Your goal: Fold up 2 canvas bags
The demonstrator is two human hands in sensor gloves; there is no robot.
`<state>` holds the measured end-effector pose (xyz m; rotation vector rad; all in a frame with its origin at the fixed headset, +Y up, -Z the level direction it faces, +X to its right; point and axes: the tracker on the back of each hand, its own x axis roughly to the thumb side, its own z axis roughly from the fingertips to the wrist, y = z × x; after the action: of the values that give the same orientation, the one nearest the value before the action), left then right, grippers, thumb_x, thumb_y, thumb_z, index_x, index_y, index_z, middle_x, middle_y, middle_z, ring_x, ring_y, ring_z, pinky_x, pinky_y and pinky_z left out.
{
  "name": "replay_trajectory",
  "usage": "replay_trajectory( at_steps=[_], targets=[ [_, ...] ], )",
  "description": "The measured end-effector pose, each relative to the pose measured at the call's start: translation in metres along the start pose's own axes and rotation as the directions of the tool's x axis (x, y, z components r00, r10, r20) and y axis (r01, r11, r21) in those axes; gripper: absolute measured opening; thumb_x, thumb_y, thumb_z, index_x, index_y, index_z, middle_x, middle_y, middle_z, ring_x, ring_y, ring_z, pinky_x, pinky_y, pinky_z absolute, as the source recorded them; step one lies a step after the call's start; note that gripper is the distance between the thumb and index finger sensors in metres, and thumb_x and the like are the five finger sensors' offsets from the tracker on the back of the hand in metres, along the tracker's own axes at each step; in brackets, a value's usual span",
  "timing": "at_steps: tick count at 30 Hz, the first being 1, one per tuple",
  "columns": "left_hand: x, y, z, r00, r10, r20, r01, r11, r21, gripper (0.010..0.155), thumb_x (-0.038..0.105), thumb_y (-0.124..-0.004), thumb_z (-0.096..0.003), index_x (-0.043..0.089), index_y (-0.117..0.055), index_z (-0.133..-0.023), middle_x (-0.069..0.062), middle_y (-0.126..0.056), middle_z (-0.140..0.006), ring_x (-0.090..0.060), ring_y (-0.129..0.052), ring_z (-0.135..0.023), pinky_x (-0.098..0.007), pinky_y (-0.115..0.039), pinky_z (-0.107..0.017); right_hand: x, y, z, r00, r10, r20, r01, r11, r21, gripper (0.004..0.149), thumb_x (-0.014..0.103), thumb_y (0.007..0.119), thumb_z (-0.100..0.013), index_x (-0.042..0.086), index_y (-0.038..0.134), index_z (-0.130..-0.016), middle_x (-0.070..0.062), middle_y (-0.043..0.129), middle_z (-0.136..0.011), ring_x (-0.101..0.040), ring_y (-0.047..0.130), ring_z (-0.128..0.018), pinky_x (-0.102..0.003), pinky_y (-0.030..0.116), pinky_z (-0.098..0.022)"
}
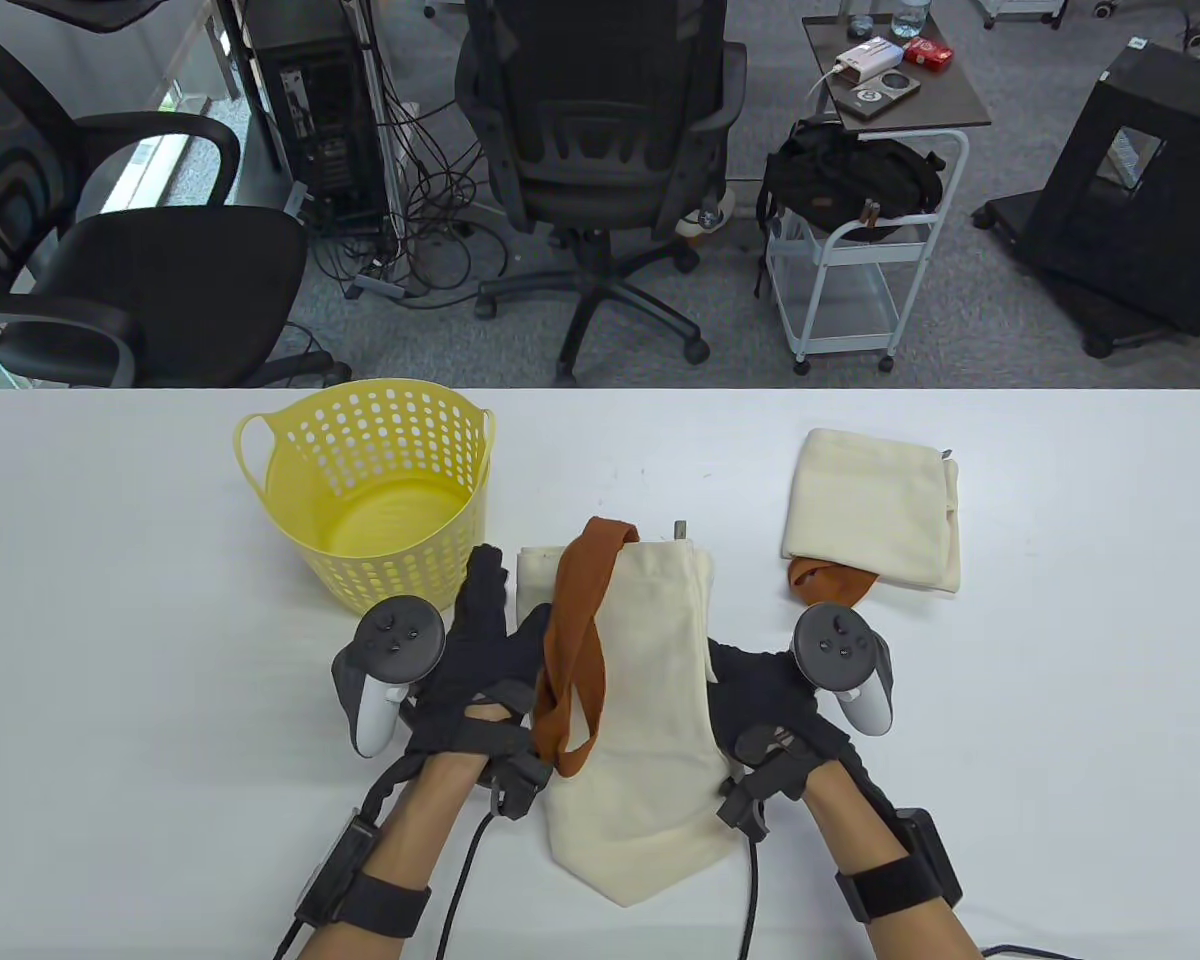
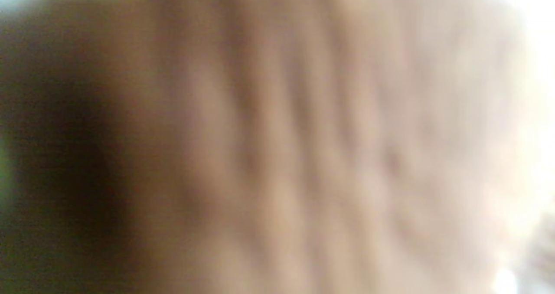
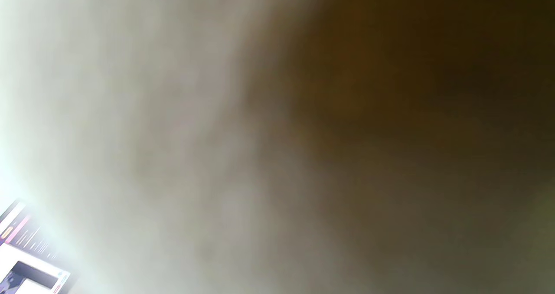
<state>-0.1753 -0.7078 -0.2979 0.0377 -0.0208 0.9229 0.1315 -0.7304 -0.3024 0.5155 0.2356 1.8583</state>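
Down at the near middle of the white table (image 1: 110, 600) lies a cream canvas bag (image 1: 650, 690), folded into a long narrow strip that runs away from the person, its near end hanging in a loose point close to the table's front edge. Its rust-brown straps (image 1: 575, 650) trail along the left side of the strip in a long loop.

On the left side of the bag sits the left hand (image 1: 475, 660), palm down, wrist low, fingers stretched forward and fairly straight along the bag's edge, touching the straps; it appears to press rather than pinch. On the right side the right hand (image 1: 765, 700) is tucked against the cloth, forearm coming in from the near edge; its fingers are hidden by the bag and the tracker, so I cannot tell whether they grip or lie flat.

Both wrist views are blurred close-ups of cloth and tell nothing more.

Further right, well apart from the hands, a second cream bag (image 1: 875, 510) lies folded into a neat square, brown strap ends poking out at its near left corner. Behind the left hand stands a yellow perforated basket (image 1: 365, 490). Beyond the table are office chairs (image 1: 600, 130) and a small cart (image 1: 860, 270).
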Motion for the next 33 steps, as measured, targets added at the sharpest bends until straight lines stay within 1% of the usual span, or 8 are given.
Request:
replay_trajectory(
  at_steps=[1, 3, 5, 8, 11, 13, 23, 33],
  targets=[
    [0.011, 0.005, 0.008, 0.990, -0.140, 0.030, 0.135, 0.983, 0.125, 0.079, 0.045, -0.076, -0.0472, 0.030, -0.026, -0.107, -0.006, -0.004, -0.112, -0.041, 0.000, -0.108, -0.066, -0.019, -0.080, 0.000, -0.001, 0.001, 1.000, 0.012, -0.022, -0.013, 1.000, -0.021, 0.050, 0.032, 0.076, -0.051, 0.037, 0.063, -0.098, -0.007, 0.085, -0.093, -0.026, 0.107, -0.060, -0.035, 0.094, -0.035],
    [0.043, 0.016, 0.024, 0.822, -0.557, 0.120, 0.489, 0.798, 0.352, 0.073, 0.048, -0.073, -0.0468, 0.034, -0.033, -0.106, -0.002, -0.018, -0.114, -0.037, -0.020, -0.112, -0.060, -0.036, -0.082, -0.001, -0.002, 0.003, 0.999, 0.030, -0.042, -0.032, 0.998, -0.055, 0.049, 0.032, 0.075, -0.051, 0.036, 0.064, -0.098, -0.007, 0.086, -0.092, -0.026, 0.108, -0.059, -0.035, 0.095, -0.034],
    [0.066, 0.013, 0.041, 0.784, -0.572, 0.241, 0.451, 0.792, 0.412, 0.064, 0.048, -0.074, -0.0458, 0.037, -0.048, -0.104, 0.005, -0.044, -0.113, -0.029, -0.050, -0.111, -0.055, -0.050, -0.083, -0.002, -0.003, 0.005, 0.998, 0.041, -0.055, -0.045, 0.996, -0.071, 0.049, 0.031, 0.076, -0.051, 0.036, 0.065, -0.098, -0.007, 0.087, -0.091, -0.026, 0.108, -0.058, -0.034, 0.095, -0.033],
    [0.073, -0.006, 0.040, 0.890, -0.309, 0.335, 0.291, 0.951, 0.105, 0.057, 0.048, -0.077, -0.0447, 0.026, -0.069, -0.097, -0.005, -0.071, -0.103, -0.037, -0.080, -0.096, -0.057, -0.067, -0.072, -0.001, -0.002, 0.005, 0.997, 0.051, -0.058, -0.055, 0.996, -0.068, 0.049, 0.031, 0.075, -0.051, 0.035, 0.064, -0.098, -0.007, 0.087, -0.091, -0.026, 0.108, -0.059, -0.034, 0.095, -0.033],
    [0.068, -0.035, 0.034, 0.963, -0.177, 0.204, 0.229, 0.936, -0.269, 0.071, 0.056, -0.074, -0.0448, 0.022, -0.055, -0.104, -0.009, -0.056, -0.111, -0.043, -0.071, -0.101, -0.060, -0.064, -0.073, 0.004, 0.001, 0.006, 0.996, 0.075, -0.054, -0.078, 0.994, -0.074, 0.049, 0.032, 0.075, -0.051, 0.035, 0.064, -0.098, -0.007, 0.087, -0.091, -0.026, 0.108, -0.059, -0.034, 0.095, -0.032],
    [0.063, -0.046, 0.033, 0.982, -0.101, 0.162, 0.154, 0.920, -0.360, 0.080, 0.059, -0.073, -0.0438, 0.019, -0.043, -0.107, -0.013, -0.041, -0.113, -0.047, -0.059, -0.105, -0.063, -0.060, -0.073, 0.009, 0.004, 0.008, 0.993, 0.105, -0.062, -0.111, 0.989, -0.097, 0.049, 0.032, 0.075, -0.051, 0.033, 0.064, -0.099, -0.008, 0.087, -0.090, -0.026, 0.108, -0.057, -0.033, 0.095, -0.030],
    [0.059, -0.063, 0.034, 0.995, 0.086, 0.046, -0.058, 0.901, -0.431, 0.098, 0.062, -0.075, -0.0427, 0.010, -0.019, -0.104, -0.023, -0.019, -0.109, -0.060, -0.036, -0.104, -0.070, -0.050, -0.071, 0.045, 0.036, 0.013, 0.923, 0.374, -0.092, -0.385, 0.901, -0.197, 0.058, 0.033, 0.075, -0.049, 0.013, 0.057, -0.100, -0.014, 0.087, -0.087, -0.024, 0.109, -0.056, -0.031, 0.096, -0.029],
    [0.044, -0.035, 0.021, 0.984, 0.179, -0.006, -0.168, 0.910, -0.380, 0.060, 0.034, -0.070, -0.0499, 0.009, -0.052, -0.102, -0.023, -0.057, -0.104, -0.051, -0.079, -0.093, -0.059, -0.079, -0.062, 0.033, 0.013, 0.013, 0.957, 0.272, -0.105, -0.285, 0.946, -0.151, 0.055, 0.034, 0.073, -0.050, 0.016, 0.061, -0.100, -0.014, 0.087, -0.088, -0.027, 0.109, -0.057, -0.034, 0.095, -0.028]
  ],
)
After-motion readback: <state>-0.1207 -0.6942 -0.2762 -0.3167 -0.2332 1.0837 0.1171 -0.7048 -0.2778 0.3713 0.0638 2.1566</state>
